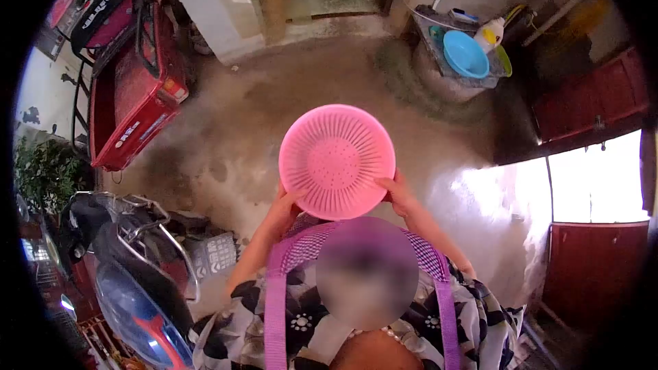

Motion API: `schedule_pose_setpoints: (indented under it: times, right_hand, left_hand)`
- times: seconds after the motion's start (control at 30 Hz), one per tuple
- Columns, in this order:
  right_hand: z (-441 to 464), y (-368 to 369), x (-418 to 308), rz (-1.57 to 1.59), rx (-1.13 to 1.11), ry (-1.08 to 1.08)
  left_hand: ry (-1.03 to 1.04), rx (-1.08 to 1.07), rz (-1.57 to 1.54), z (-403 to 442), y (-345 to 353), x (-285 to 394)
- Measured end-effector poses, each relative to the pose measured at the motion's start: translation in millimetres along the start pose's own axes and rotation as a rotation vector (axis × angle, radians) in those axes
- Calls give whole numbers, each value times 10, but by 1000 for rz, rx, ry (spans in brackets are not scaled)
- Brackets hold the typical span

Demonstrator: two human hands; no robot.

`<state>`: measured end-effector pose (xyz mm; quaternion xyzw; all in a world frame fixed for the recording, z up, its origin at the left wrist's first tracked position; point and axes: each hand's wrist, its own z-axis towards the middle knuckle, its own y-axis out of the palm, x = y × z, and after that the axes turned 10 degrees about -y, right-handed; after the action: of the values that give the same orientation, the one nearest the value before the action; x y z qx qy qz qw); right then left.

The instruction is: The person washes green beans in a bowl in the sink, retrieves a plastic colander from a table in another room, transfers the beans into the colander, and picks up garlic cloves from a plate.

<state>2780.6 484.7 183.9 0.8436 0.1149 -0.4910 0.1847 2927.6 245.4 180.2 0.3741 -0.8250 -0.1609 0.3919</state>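
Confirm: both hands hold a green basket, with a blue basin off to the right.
No: the head view shows a pink basket, not green. The left hand and right hand hold it, with the blue basin off to the right.

- pink colander (pixel 334 161), round and plastic-looking, with a plain, smooth rim;
- long, narrow slots fan out all around its wall; small round holes dot the circular base;
- its open side faces up toward the head camera, the inside showing;
- it is held in the air, its near side between the left grip (pixel 284 207) and right grip (pixel 399 195)
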Motion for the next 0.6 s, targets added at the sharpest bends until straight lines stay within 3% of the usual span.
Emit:
schedule_pose_setpoints:
  times: [0.13, 0.23, 0.33, 0.43, 0.5, 0.53, 0.6]
  right_hand:
    - [1330, -424, -1242, 5, 148, -61]
    - [2326, -912, -1346, -192, 375, -443]
    - [3397, -1326, -1564, -840, 573, -561]
    - [4584, -1378, -2227, -640, 515, -424]
    - [5523, -1432, -2548, -545, 365, -509]
    - [6040, -1357, -2982, -548, 297, -541]
    - [6846, -1187, -3721, -440, 126, -564]
  left_hand:
    - [-46, -110, 91, 1530, 943, 1204]
    - [-46, -158, 195, 2505, 1615, 1936]
    - [-111, -195, 348, 3705, 1987, 2550]
    - [-71, -164, 403, 4789, 2363, 3116]
    - [-26, -79, 399, 5369, 2499, 3631]
    - [-118, 19, 343, 5648, 2624, 4023]
    - [-119, -36, 194, 6104, 2738, 4718]
